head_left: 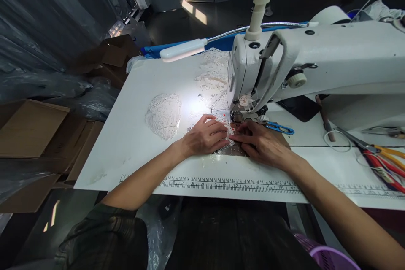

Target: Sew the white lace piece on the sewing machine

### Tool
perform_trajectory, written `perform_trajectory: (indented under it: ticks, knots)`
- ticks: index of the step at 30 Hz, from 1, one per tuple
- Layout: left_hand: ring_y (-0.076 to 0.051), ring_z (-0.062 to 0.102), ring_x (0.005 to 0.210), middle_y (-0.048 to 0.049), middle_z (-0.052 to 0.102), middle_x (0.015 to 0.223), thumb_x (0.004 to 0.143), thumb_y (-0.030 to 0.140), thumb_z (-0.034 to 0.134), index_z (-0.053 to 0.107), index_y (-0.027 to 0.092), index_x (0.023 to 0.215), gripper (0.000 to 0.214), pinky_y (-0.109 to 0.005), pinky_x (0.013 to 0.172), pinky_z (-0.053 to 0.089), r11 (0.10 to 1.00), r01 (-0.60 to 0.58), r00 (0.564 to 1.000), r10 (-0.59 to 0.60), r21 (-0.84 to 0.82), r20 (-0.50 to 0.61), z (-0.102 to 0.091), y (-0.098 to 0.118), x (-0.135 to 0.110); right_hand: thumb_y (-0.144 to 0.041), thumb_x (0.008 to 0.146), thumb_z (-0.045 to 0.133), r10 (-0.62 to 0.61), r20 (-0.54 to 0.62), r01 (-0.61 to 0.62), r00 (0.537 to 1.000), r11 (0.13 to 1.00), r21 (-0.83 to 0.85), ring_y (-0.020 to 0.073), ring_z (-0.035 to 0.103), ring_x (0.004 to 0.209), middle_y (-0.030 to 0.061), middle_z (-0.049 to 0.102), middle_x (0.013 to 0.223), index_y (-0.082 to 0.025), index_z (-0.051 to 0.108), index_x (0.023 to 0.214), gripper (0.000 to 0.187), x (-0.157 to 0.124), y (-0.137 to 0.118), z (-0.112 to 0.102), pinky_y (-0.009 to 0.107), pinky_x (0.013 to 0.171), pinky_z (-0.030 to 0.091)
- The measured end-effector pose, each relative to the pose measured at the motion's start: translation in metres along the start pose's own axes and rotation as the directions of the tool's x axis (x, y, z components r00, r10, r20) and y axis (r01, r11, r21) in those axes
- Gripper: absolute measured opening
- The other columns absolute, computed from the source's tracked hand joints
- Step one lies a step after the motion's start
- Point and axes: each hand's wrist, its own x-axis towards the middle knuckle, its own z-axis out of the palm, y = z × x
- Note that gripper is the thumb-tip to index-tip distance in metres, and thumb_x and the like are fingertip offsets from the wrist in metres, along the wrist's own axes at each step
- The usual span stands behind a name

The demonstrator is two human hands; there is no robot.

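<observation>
A small piece of white lace lies on the machine bed just in front of the presser foot and needle of a white sewing machine. My left hand is palm down from the left, its bent fingers close together and gripping the lace against the bed. From the right, my right hand holds the lace's edge at its fingertips, the index finger reaching toward my left fingers. The thumb of my left hand is mostly hidden. A rounded stack of white lace pieces lies left of my hands.
More white lace is heaped behind the needle area, under a lit lamp. Blue thread snips lie right of the foot. Orange-handled scissors sit far right. A printed ruler runs along the front edge. Cardboard boxes stand left.
</observation>
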Motion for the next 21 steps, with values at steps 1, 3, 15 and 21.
perform_trajectory:
  ticks: [1, 3, 15, 21]
  knots:
    - [-0.016, 0.062, 0.088, -0.0033, 0.070, 0.102, 0.096, 0.032, 0.055, 0.063, 0.019, 0.094, 0.016, -0.040, 0.087, 0.046, 0.999, 0.001, 1.000, -0.001, 0.035, -0.002, -0.0011, 0.0000, 0.0005, -0.018, 0.089, 0.052, -0.001, -0.001, 0.001, 1.000, 1.000, 0.005, 0.0204, 0.060, 0.096, 0.0102, 0.060, 0.108, -0.029, 0.074, 0.109, 0.031, -0.0002, 0.0000, 0.0001, 0.037, 0.080, 0.054]
    - [-0.016, 0.060, 0.084, -0.0056, 0.069, 0.108, 0.096, 0.030, 0.054, 0.062, 0.018, 0.099, 0.015, -0.037, 0.078, 0.044, 0.996, -0.007, 1.000, 0.006, 0.090, 0.013, -0.0025, -0.0002, 0.0015, -0.018, 0.089, 0.052, 0.002, -0.006, -0.002, 1.000, 1.000, 0.012, 0.0205, 0.060, 0.097, 0.0098, 0.060, 0.108, -0.030, 0.074, 0.110, 0.032, -0.0007, -0.0003, 0.0003, 0.037, 0.083, 0.053]
    - [-0.019, 0.056, 0.083, -0.0140, 0.063, 0.122, 0.097, 0.028, 0.046, 0.061, 0.011, 0.108, 0.025, -0.036, 0.073, 0.043, 0.983, -0.004, 0.991, -0.021, 0.183, 0.134, -0.0041, 0.0021, 0.0037, -0.018, 0.089, 0.052, -0.026, -0.020, 0.027, 0.999, 0.999, 0.045, 0.0223, 0.058, 0.100, 0.0109, 0.059, 0.109, -0.027, 0.073, 0.111, 0.032, -0.0024, 0.0038, 0.0053, 0.040, 0.086, 0.053]
    - [-0.019, 0.055, 0.083, -0.0124, 0.065, 0.115, 0.097, 0.029, 0.045, 0.062, 0.012, 0.106, 0.025, -0.037, 0.075, 0.043, 0.986, 0.012, 0.991, -0.034, 0.168, 0.132, -0.0042, 0.0030, 0.0042, -0.017, 0.088, 0.053, -0.023, -0.026, 0.023, 0.999, 0.999, 0.025, 0.0219, 0.060, 0.098, 0.0102, 0.060, 0.108, -0.028, 0.073, 0.109, 0.031, -0.0018, 0.0021, 0.0042, 0.038, 0.081, 0.054]
